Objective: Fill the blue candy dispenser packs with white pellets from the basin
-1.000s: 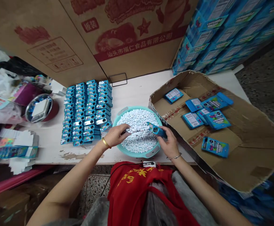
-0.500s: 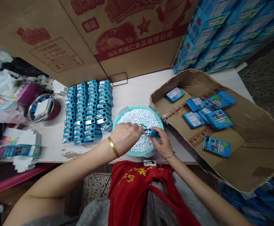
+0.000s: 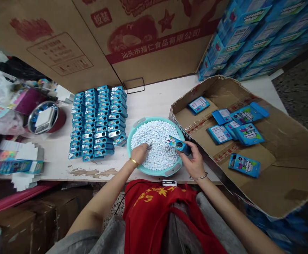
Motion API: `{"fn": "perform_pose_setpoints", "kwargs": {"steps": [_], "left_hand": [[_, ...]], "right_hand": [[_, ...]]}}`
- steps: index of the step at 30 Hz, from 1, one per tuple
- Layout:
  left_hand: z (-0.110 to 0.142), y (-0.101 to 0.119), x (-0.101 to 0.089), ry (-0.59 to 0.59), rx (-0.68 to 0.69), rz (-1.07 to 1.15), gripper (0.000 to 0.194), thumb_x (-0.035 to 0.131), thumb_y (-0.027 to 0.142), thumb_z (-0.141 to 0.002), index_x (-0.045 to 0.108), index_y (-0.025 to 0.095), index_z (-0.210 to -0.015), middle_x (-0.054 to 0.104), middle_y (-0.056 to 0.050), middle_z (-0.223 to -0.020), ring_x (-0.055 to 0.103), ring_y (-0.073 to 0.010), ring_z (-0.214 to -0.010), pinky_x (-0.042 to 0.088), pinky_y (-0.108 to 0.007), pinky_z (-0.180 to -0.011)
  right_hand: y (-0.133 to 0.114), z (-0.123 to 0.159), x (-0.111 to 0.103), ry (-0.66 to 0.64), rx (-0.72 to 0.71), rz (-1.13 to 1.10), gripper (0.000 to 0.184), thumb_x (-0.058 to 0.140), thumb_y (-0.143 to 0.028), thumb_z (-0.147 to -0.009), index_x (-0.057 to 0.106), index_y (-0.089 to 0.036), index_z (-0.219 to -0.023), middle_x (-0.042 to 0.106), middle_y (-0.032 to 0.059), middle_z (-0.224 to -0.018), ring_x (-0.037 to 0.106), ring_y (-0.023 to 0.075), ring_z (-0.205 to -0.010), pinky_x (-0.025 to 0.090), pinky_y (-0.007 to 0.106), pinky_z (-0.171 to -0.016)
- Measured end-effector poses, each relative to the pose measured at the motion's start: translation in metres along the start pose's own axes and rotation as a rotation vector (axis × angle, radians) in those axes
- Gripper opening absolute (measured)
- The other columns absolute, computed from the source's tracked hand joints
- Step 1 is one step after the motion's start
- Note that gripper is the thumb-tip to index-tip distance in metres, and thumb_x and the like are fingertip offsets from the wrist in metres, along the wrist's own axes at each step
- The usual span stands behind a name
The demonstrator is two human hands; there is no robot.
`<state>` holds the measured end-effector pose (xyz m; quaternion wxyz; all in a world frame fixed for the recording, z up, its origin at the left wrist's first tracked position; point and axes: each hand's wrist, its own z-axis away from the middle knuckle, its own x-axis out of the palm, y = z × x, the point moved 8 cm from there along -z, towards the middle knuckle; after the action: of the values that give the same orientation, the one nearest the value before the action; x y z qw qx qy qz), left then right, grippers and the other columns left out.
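Note:
My right hand point(image 3: 194, 162) grips a small blue candy box point(image 3: 179, 144) and holds it tilted over the right side of a round turquoise basin point(image 3: 129, 138). A dark round hole shows in the box's end. Small white candies point(image 3: 156, 132) fill the basin. Over the basin's left part, my left hand point(image 3: 139, 153) is closed, its fingertips down at the candies. Something small and greyish shows at those fingertips, too unclear to name.
Several rows of blue boxes with holes point(image 3: 98, 121) stand left of the basin. On the right, a cut-down cardboard carton point(image 3: 262, 158) holds several blue packs. Large cartons point(image 3: 154, 67) and stacked blue packs point(image 3: 233, 38) line the back. A metal bowl point(image 3: 55, 120) sits at left.
My left hand has moved left and down from the box into the candies. My right hand has shifted slightly right with the box, whose holed end now shows.

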<state>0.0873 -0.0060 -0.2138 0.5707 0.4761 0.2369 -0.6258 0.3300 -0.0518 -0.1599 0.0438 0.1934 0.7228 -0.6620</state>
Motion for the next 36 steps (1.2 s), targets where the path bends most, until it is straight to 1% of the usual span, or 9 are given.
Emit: {"fn": "perform_pose_setpoints", "kwargs": {"steps": [3, 7, 14, 18, 22, 27, 31, 33, 36], "left_hand": [[-0.015, 0.015, 0.014, 0.041, 0.011, 0.128, 0.023, 0.047, 0.03, -0.091, 0.053, 0.021, -0.112, 0.065, -0.008, -0.111, 0.061, -0.0233, -0.102, 0.045, -0.034, -0.084], [-0.017, 0.016, 0.011, 0.031, 0.064, 0.291, 0.024, 0.05, 0.034, -0.09, 0.053, 0.021, -0.11, 0.067, -0.006, -0.104, 0.062, -0.0205, -0.094, 0.045, -0.031, -0.082], [0.018, 0.01, -0.049, 0.08, 0.218, 0.375, 0.025, 0.051, 0.035, -0.089, 0.053, 0.019, -0.108, 0.065, -0.005, -0.099, 0.06, -0.0163, -0.087, 0.045, -0.028, -0.079], [0.039, 0.024, -0.098, 0.094, 0.288, 0.274, 0.025, 0.049, 0.037, -0.09, 0.054, 0.018, -0.106, 0.065, -0.004, -0.091, 0.059, -0.0149, -0.08, 0.045, -0.027, -0.072], [0.049, 0.054, -0.133, 0.036, 0.357, 0.037, 0.022, 0.048, 0.034, -0.091, 0.055, 0.019, -0.105, 0.066, -0.004, -0.093, 0.061, -0.0158, -0.08, 0.046, -0.027, -0.07], [0.053, 0.096, -0.152, -0.068, 0.326, -0.338, 0.02, 0.047, 0.027, -0.091, 0.056, 0.015, -0.103, 0.067, -0.01, -0.097, 0.064, -0.0208, -0.081, 0.047, -0.03, -0.066], [0.062, 0.127, -0.163, -0.058, 0.321, -0.495, 0.018, 0.041, 0.012, -0.09, 0.056, 0.012, -0.101, 0.067, -0.01, -0.087, 0.065, -0.0202, -0.077, 0.047, -0.028, -0.062], [0.068, 0.134, -0.168, -0.051, 0.355, -0.51, 0.019, 0.039, 0.01, -0.091, 0.058, 0.012, -0.094, 0.066, -0.01, -0.083, 0.064, -0.0192, -0.077, 0.048, -0.027, -0.063], [0.073, 0.125, -0.18, 0.014, 0.362, -0.444, 0.018, 0.041, 0.017, -0.093, 0.059, 0.013, -0.091, 0.063, -0.009, -0.087, 0.063, -0.0176, -0.076, 0.049, -0.028, -0.065]], "right_hand": [[0.009, 0.001, -0.001, 0.04, 0.056, -0.03, 0.037, 0.065, -0.034, -0.079, 0.055, -0.022, -0.113, 0.063, 0.0058, -0.104, 0.06, 0.021, -0.094, 0.049, 0.039, -0.088], [0.026, 0.002, 0.001, 0.082, 0.116, -0.13, 0.044, 0.068, -0.037, -0.077, 0.052, -0.021, -0.115, 0.062, 0.0072, -0.106, 0.06, 0.0209, -0.095, 0.049, 0.041, -0.089], [0.03, 0.0, -0.004, 0.11, 0.131, -0.135, 0.044, 0.069, -0.037, -0.076, 0.053, -0.021, -0.113, 0.062, 0.0074, -0.108, 0.059, 0.0217, -0.098, 0.048, 0.042, -0.091], [0.009, -0.002, 0.003, 0.033, 0.029, -0.032, 0.036, 0.064, -0.033, -0.079, 0.055, -0.021, -0.112, 0.063, 0.0075, -0.107, 0.059, 0.0231, -0.099, 0.046, 0.043, -0.092], [-0.009, 0.0, 0.019, -0.045, -0.092, 0.009, 0.033, 0.058, -0.025, -0.081, 0.056, -0.022, -0.114, 0.063, 0.0085, -0.111, 0.059, 0.0246, -0.105, 0.046, 0.043, -0.095], [-0.017, 0.004, 0.034, -0.096, -0.129, -0.009, 0.033, 0.053, -0.021, -0.082, 0.055, -0.023, -0.115, 0.063, 0.0082, -0.112, 0.058, 0.0243, -0.107, 0.046, 0.044, -0.097], [-0.016, 0.007, 0.039, -0.114, -0.11, -0.047, 0.032, 0.054, -0.024, -0.083, 0.055, -0.023, -0.115, 0.062, 0.0086, -0.112, 0.058, 0.0244, -0.108, 0.045, 0.043, -0.097], [-0.013, 0.007, 0.04, -0.124, -0.089, -0.075, 0.032, 0.056, -0.025, -0.083, 0.055, -0.023, -0.115, 0.062, 0.0086, -0.112, 0.058, 0.0244, -0.107, 0.045, 0.043, -0.097], [-0.008, 0.008, 0.04, -0.137, -0.03, -0.145, 0.031, 0.059, -0.028, -0.082, 0.056, -0.023, -0.113, 0.063, 0.0074, -0.11, 0.059, 0.0236, -0.105, 0.045, 0.042, -0.096]]}}
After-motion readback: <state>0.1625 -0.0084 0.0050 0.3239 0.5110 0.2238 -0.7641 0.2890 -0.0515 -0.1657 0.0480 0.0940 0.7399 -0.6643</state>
